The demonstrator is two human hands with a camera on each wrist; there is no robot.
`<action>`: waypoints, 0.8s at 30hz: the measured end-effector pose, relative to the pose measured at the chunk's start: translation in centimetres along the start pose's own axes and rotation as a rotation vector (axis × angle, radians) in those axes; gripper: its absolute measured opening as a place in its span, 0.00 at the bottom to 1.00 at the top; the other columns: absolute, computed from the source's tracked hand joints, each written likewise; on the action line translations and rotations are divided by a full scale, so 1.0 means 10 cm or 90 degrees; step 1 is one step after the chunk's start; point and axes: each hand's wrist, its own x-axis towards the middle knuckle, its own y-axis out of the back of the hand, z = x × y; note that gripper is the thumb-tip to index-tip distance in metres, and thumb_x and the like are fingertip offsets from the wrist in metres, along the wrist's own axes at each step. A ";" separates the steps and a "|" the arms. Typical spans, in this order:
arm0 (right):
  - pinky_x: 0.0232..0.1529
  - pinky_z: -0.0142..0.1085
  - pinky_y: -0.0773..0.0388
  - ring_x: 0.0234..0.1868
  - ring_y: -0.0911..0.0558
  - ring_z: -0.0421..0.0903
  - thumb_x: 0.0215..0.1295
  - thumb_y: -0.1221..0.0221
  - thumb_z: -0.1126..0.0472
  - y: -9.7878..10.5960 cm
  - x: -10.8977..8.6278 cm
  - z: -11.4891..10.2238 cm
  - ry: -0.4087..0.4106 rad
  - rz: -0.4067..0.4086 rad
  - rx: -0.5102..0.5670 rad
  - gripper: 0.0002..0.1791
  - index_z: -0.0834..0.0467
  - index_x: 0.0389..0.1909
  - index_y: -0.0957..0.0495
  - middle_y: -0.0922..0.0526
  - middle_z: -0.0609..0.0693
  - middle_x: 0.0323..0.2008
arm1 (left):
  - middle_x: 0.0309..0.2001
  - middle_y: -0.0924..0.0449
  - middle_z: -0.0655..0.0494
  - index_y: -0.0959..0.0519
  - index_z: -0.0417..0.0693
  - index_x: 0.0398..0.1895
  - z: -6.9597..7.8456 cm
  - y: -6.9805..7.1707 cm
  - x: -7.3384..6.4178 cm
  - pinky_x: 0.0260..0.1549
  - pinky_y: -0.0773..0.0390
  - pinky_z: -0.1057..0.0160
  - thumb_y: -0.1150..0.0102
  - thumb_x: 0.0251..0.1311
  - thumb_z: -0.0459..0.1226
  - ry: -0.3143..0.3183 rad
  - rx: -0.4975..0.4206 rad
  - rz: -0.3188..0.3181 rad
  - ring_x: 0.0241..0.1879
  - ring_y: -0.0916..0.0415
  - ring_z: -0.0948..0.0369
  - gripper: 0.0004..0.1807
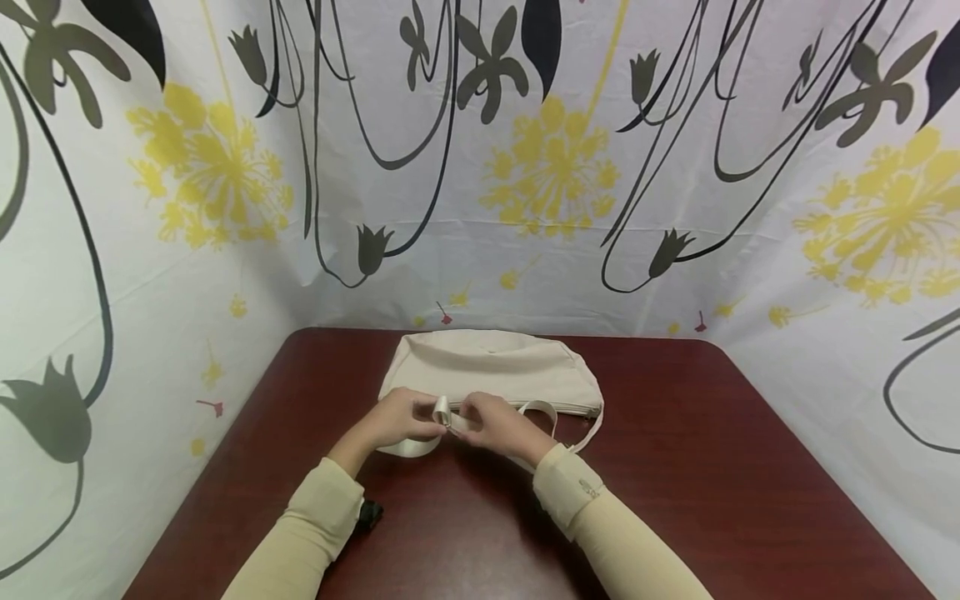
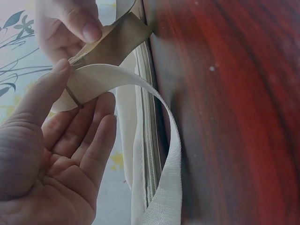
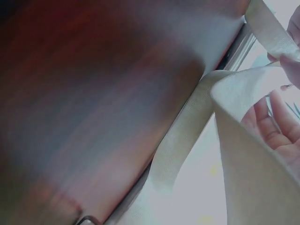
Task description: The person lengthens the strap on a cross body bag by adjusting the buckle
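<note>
A cream shoulder bag (image 1: 487, 367) lies on the table, its zipper (image 2: 149, 126) along the side toward me. Just in front of it, both hands are raised close together on its flat strap (image 2: 171, 187). My left hand (image 1: 397, 417) pinches the strap between thumb and fingers, beside a thin metal slider (image 2: 74, 97). From the other side, my right hand (image 1: 498, 425) grips another stretch of strap, thumb on top. Between the hands the webbing forms a small upright loop (image 1: 442, 412). In the right wrist view the strap (image 3: 183, 126) hangs in wide, twisted bends.
The dark red-brown wooden table (image 1: 675, 467) has rounded far corners. Patterned white cloth (image 1: 465, 208) with yellow and grey flowers hangs behind it and at both sides. A small black object (image 1: 368, 517) shows beside the left cuff.
</note>
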 end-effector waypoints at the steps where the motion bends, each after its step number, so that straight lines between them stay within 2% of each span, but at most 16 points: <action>1: 0.42 0.37 0.26 0.36 0.25 0.41 0.60 0.29 0.59 0.01 -0.01 0.00 0.000 -0.001 -0.017 0.13 0.55 0.40 0.23 0.22 0.44 0.34 | 0.39 0.14 0.68 0.13 0.57 0.42 0.00 0.00 0.00 0.39 0.24 0.65 0.26 0.58 0.43 0.000 -0.001 0.000 0.34 0.24 0.68 0.10; 5: 0.39 0.37 0.27 0.34 0.26 0.40 0.57 0.26 0.53 0.02 -0.04 0.00 -0.003 -0.005 -0.093 0.14 0.51 0.38 0.21 0.23 0.40 0.32 | 0.39 0.14 0.67 0.13 0.57 0.42 0.01 0.00 -0.01 0.39 0.24 0.65 0.26 0.58 0.43 0.002 -0.005 0.003 0.34 0.23 0.68 0.10; 9: 0.35 0.36 0.27 0.32 0.26 0.39 0.52 0.24 0.47 0.01 -0.06 0.00 0.026 0.015 -0.172 0.19 0.50 0.38 0.20 0.22 0.39 0.31 | 0.39 0.14 0.67 0.13 0.57 0.42 0.01 0.00 -0.01 0.39 0.23 0.64 0.26 0.58 0.43 0.006 -0.010 0.005 0.35 0.23 0.67 0.09; 12: 0.35 0.37 0.27 0.32 0.26 0.39 0.52 0.24 0.48 0.00 -0.07 0.00 0.052 0.036 -0.218 0.17 0.50 0.37 0.19 0.22 0.39 0.31 | 0.39 0.14 0.68 0.13 0.58 0.42 0.01 0.00 -0.01 0.39 0.23 0.64 0.26 0.58 0.43 0.006 -0.015 0.004 0.34 0.23 0.67 0.09; 16: 0.36 0.38 0.25 0.34 0.24 0.40 0.55 0.26 0.51 0.00 -0.07 0.00 0.058 0.038 -0.231 0.13 0.49 0.37 0.18 0.22 0.39 0.31 | 0.39 0.14 0.67 0.13 0.58 0.41 0.01 0.00 -0.01 0.39 0.24 0.64 0.26 0.59 0.42 0.003 -0.020 0.004 0.34 0.24 0.67 0.09; 24: 0.40 0.38 0.25 0.34 0.25 0.40 0.60 0.29 0.55 0.02 -0.05 -0.02 0.059 0.022 -0.197 0.09 0.50 0.37 0.18 0.22 0.40 0.31 | 0.36 0.14 0.67 0.13 0.56 0.37 0.02 0.00 -0.01 0.37 0.24 0.65 0.25 0.58 0.40 -0.005 0.000 0.005 0.33 0.25 0.67 0.06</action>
